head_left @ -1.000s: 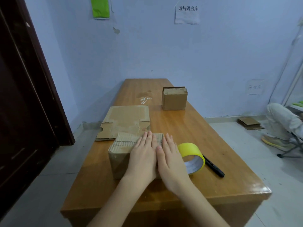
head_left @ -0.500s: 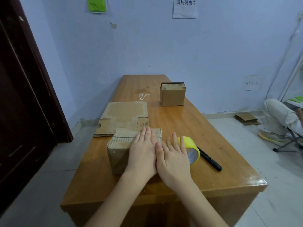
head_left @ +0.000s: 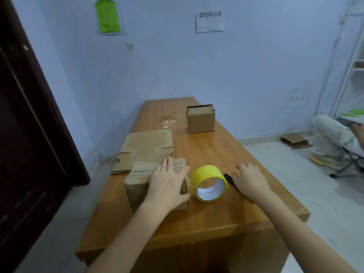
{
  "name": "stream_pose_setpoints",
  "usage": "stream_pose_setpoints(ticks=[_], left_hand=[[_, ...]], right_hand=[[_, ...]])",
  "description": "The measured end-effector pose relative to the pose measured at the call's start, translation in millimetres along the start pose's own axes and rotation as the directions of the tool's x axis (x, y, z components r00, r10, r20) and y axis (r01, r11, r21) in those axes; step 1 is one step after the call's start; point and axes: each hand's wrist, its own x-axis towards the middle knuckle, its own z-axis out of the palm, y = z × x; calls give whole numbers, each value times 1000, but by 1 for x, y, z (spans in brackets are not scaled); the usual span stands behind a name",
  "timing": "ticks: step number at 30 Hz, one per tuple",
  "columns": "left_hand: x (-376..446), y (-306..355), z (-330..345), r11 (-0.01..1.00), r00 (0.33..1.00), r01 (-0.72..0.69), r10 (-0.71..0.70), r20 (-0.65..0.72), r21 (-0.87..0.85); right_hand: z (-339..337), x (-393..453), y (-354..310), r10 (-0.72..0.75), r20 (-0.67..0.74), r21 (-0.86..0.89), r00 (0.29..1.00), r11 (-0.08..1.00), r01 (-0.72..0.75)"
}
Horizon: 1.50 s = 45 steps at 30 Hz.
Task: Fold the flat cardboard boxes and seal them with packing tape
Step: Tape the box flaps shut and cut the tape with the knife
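A folded cardboard box (head_left: 137, 186) stands near the front of the wooden table (head_left: 206, 219). My left hand (head_left: 167, 184) lies flat on the box's top and right edge, fingers spread. A yellow roll of packing tape (head_left: 210, 183) stands on its edge just right of the box. My right hand (head_left: 250, 180) hovers right of the roll, over a black marker (head_left: 229, 178), fingers apart and holding nothing. A flat unfolded cardboard box (head_left: 145, 148) lies behind the folded one. A second folded box (head_left: 200, 120) stands farther back.
A dark door (head_left: 29, 134) is at the left. A person's leg (head_left: 332, 134) and shoe show at the right beside a white shelf (head_left: 354, 66). Cardboard pieces (head_left: 295, 140) lie on the floor by the wall.
My right hand has left the box and moved right, past the tape roll to above the marker. My left hand stays on the box. The view has tilted slightly.
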Motion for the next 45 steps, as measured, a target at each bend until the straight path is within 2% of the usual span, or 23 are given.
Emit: stream_pose_setpoints(ticks=[2, 4, 8, 10, 12, 14, 17, 18, 20, 22, 23, 25, 27, 29, 33, 36, 45], left_hand=[[0, 1, -2, 1000, 1000, 4, -4, 13, 15], [0, 2, -4, 1000, 999, 15, -16, 40, 17], [0, 3, -10, 998, 997, 39, -36, 75, -43], [2, 1, -14, 994, 995, 40, -31, 98, -97], [5, -4, -19, 989, 991, 32, -12, 133, -146], [8, -15, -27, 979, 988, 20, 11, 153, -201], [13, -36, -35, 965, 987, 18, 25, 161, -260], [14, -41, -35, 963, 985, 8, 38, 165, -268], [13, -50, -30, 950, 984, 0, 55, 168, -311], [10, -56, -19, 926, 989, 6, 50, 139, -378], [8, -58, -13, 915, 993, -3, 51, 108, -404], [4, -60, -6, 904, 996, -34, 67, 61, -427], [3, -60, -4, 890, 993, -55, 94, 65, -452], [5, -61, -2, 875, 991, -59, 108, 74, -480], [7, -63, 1, 881, 992, -66, 110, 67, -469], [7, -63, 2, 882, 992, -67, 108, 60, -467], [7, -59, 4, 896, 997, -33, 62, 53, -442]], right_hand=[[8, -6, 5, -19, 29, -128, 999, 992, 23], [17, -11, 7, -31, 54, -174, 998, 984, 40], [25, -12, 6, -29, 41, -140, 999, 990, 35], [22, -12, 3, -15, 35, -31, 999, 999, 16], [15, -15, -1, 13, -8, 213, 1000, 977, -11], [2, -20, -6, 32, -63, 457, 997, 890, 1], [-24, -32, -20, -10, -101, 615, 995, 786, 70], [-32, -37, -25, -37, -69, 649, 997, 757, 73], [-44, -47, -37, -100, 98, 740, 990, 673, -5], [-50, -56, -49, -175, 273, 798, 946, 591, -121], [-49, -59, -53, -207, 307, 805, 929, 578, -138], [-45, -62, -60, -230, 290, 779, 929, 620, -90], [-39, -63, -66, -237, 205, 698, 950, 716, 28], [-33, -62, -68, -232, 117, 643, 966, 759, 104], [-27, -62, -71, -193, 67, 569, 979, 813, 121], [-19, -60, -76, -168, 79, 550, 983, 830, 97], [-15, -71, -86, -162, 45, 552, 986, 827, 111]])
